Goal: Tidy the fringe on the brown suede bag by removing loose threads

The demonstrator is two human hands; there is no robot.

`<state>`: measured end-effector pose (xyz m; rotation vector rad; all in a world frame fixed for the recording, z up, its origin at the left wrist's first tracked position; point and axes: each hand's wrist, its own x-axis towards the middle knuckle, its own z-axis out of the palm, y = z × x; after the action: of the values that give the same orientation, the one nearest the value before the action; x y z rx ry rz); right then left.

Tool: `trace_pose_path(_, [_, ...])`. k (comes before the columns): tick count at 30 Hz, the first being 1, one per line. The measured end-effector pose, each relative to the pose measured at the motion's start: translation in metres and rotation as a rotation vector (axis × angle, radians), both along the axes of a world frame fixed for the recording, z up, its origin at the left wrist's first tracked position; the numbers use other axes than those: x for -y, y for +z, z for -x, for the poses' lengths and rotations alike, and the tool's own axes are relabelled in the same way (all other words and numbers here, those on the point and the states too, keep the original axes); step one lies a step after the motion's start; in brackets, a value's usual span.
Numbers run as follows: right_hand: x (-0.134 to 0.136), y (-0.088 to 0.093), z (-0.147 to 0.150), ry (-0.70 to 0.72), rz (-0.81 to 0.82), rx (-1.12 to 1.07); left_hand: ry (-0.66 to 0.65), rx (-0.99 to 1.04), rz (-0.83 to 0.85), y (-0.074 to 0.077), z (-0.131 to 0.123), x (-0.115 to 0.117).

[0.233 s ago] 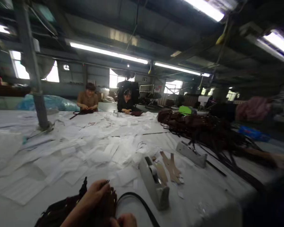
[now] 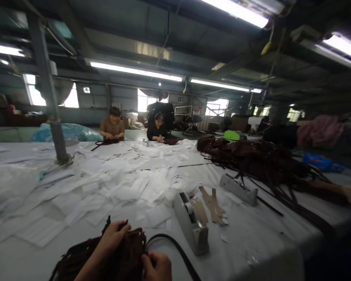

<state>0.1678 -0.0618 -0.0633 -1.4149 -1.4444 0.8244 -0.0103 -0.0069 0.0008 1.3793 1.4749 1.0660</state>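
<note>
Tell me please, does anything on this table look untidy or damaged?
The white papers look untidy: they lie scattered and overlapping over the left and middle of the table. I see no clear damage.

Factory workshop: tube lights [image 2: 136,71] overhead, long worktable [image 2: 240,242], tape dispensers [image 2: 193,229], heaped brown goods [image 2: 251,156], workers [image 2: 112,127] opposite

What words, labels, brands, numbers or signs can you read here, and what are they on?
None can be read for certain.
Blue packet at the right: any print is too blurred to read.
Loose white sheets on the table: any writing is too faint to read.
Nearer tape dispenser: no readable brand or number.
Brown bag at the front: no readable label.
</note>
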Motion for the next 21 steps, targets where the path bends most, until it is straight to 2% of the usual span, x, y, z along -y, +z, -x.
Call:
trace_pose_path(2, [-0.005,0.014,-0.002,0.094,0.048,-0.152,-0.067,0.065,0.003,0.002,-0.011,0.006])
trace_pose_path(6, [-0.011,0.036,-0.008,0.134,0.029,-0.247,-0.215,0.175,0.047,0.002,-0.03,0.02])
trace_pose_path(13, [-0.006,0.047,-0.014,0.095,-0.005,-0.241,-0.25,0.196,0.113,-0.005,-0.029,0.049])
trace_pose_path(17, [-0.001,0.042,-0.013,0.132,-0.081,-0.3,-0.257,0.185,0.09,-0.013,-0.031,0.049])
trace_pose_path(19, [0.001,0.029,-0.013,0.132,-0.13,-0.32,-0.231,0.178,0.064,-0.018,-0.032,0.046])
trace_pose_path(21, [0.005,0.008,-0.016,0.069,-0.137,-0.315,-0.202,0.179,0.036,-0.022,-0.032,0.043])
